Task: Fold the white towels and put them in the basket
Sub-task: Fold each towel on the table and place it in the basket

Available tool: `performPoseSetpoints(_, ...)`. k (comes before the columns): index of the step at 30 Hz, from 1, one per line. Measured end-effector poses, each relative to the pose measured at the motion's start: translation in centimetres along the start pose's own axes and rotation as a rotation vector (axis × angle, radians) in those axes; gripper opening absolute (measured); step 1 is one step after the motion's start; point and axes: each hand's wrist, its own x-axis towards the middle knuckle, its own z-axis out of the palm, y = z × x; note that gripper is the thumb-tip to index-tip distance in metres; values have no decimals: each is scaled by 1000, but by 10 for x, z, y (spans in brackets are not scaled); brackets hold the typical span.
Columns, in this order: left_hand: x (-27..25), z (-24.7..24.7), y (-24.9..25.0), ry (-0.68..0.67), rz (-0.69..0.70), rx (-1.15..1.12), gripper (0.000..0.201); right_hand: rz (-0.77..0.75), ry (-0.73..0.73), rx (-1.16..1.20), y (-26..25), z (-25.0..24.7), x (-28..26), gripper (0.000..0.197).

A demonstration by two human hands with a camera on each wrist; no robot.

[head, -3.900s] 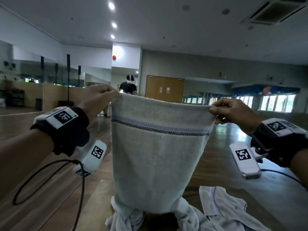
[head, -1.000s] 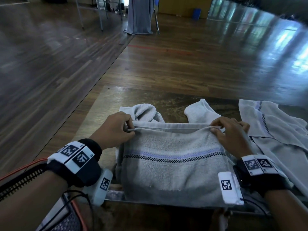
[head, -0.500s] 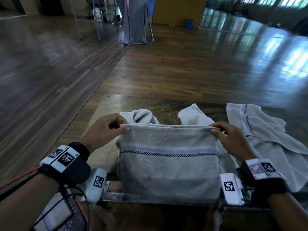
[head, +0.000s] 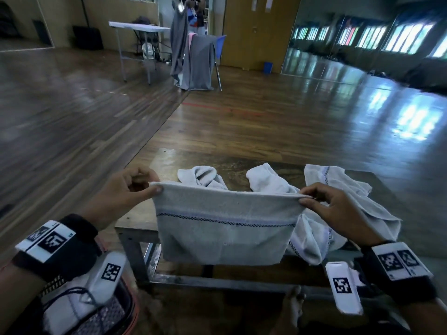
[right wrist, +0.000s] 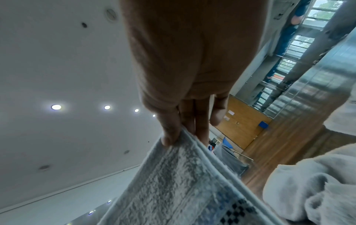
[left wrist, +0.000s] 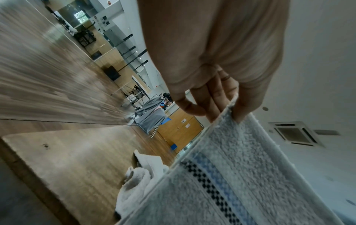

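Folded towel (head: 226,228) hung flat, long axis running left to right, top corners pinched by left hand (head: 123,189) and right hand (head: 338,209), both raised level.

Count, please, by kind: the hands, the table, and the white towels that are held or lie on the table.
Striped towel, held up: 1
Crumpled towels on the table, as far as the heaps can be told apart: 3
Hands: 2, left hand and right hand, each pinching a top corner
Table: 1
Total: 7
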Motion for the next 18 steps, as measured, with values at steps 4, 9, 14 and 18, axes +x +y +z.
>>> performPoseSetpoints(4,1,-13,20,-45,-23,10,27,18,-57,71,-24,-18,0,16)
performPoseSetpoints(9,22,-23,35,-132,-23,31,19,31,1,70,-28,-27,15,16)
performPoseSetpoints(14,54,-11,64,87,154,388,5,40,69,-26,-35,-36,50,22)
performPoseSetpoints(18,68,-8,103,267,391,378,9,-67,270,-17,-55,-59,70,31)
